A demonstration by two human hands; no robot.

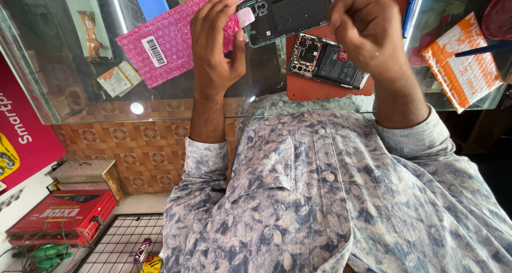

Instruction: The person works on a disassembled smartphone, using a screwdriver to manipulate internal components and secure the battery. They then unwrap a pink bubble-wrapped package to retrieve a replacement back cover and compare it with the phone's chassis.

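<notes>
A glass-topped desk [160,110] carries an opened phone body with exposed battery [326,60] on a red mat [320,89]. Above it, a dark teal phone back cover [285,11] is held by the left hand [213,43]; the right hand [362,30] is curled, apparently pinching something unseen. Refitting seems in hand; alignment would be needed. A pink bubble-wrap pouch [170,38] lies at the left; its contents cannot be told.

Above the glass counter [160,110], the left hand [213,43] and right hand [365,27] hold a phone back cover [285,11]. An opened phone [325,59] lies on the counter below the cover; a pink bubble bag [170,38] lies left of it.
</notes>
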